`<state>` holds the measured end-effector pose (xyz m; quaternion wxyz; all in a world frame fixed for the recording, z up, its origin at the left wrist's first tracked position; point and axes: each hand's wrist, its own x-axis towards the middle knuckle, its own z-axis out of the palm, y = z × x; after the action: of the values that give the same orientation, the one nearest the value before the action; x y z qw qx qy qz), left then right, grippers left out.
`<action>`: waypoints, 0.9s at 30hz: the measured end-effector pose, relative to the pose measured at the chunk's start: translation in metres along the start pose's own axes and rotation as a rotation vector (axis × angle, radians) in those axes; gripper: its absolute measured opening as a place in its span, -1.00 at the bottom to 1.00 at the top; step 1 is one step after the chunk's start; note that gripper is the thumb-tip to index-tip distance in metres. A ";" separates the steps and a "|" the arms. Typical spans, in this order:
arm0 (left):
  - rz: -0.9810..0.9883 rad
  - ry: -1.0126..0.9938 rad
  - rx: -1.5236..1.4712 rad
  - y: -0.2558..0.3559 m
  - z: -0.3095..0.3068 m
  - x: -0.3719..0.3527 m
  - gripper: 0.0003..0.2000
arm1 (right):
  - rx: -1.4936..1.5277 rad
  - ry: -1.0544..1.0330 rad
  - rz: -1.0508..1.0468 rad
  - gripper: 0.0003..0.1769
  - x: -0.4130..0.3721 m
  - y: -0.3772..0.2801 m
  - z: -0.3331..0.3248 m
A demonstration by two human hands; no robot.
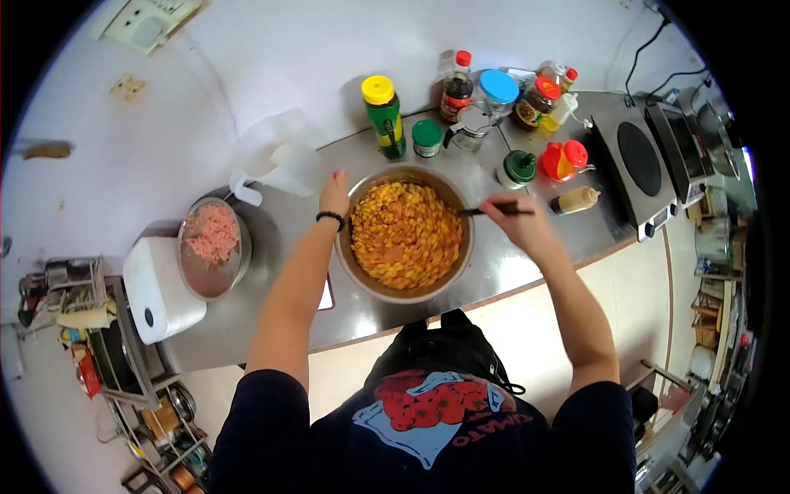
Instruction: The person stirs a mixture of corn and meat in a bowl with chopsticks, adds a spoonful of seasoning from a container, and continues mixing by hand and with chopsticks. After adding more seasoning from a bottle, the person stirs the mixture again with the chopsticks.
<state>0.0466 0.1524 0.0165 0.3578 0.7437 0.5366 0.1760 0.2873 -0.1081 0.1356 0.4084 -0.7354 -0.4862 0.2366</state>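
A wide metal bowl (465, 267) stands on the steel counter in front of me. It holds a mass of small yellow-orange pieces (395, 222), somewhat like corn kernels, with a reddish-brown patch on top. My left hand (334, 196), with a dark beaded bracelet at the wrist, grips the bowl's left rim; some of its fingers are hidden. On the opposite side, my right hand (514, 218) is closed round the dark handle of a stirring utensil (469, 212). The utensil's other end goes into the pieces, so its head is hidden.
Left of the bowl are a white plastic jug (288, 169), a metal bowl of pink minced meat (212, 235) and a white appliance (160, 288). Behind stand a yellow-capped green bottle (385, 119), a green-lidded jar (427, 137) and several condiment containers. A hot plate (638, 160) sits at right.
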 end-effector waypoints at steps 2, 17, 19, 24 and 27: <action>-0.183 0.170 -0.202 -0.023 -0.004 -0.024 -0.45 | -0.110 0.056 -0.061 -0.86 -0.029 -0.008 0.003; -0.709 0.364 -1.150 -0.010 0.026 -0.182 -0.40 | -0.009 0.280 -0.188 -0.84 -0.031 0.005 0.079; -0.671 0.448 -0.984 -0.013 0.021 -0.177 -0.43 | 0.006 0.176 -0.362 -0.81 -0.040 0.000 0.105; -0.513 0.499 -0.886 -0.018 -0.009 -0.173 -0.47 | 0.160 -0.144 -0.443 -0.79 -0.083 -0.028 0.122; -0.429 0.512 -0.830 -0.024 -0.017 -0.183 -0.50 | 0.084 0.004 -0.353 -0.74 -0.082 -0.003 0.089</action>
<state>-0.0471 -0.0070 0.0331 0.5073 0.3466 0.6320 0.4723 0.1854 -0.1490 0.0848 0.4749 -0.6215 -0.5965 0.1797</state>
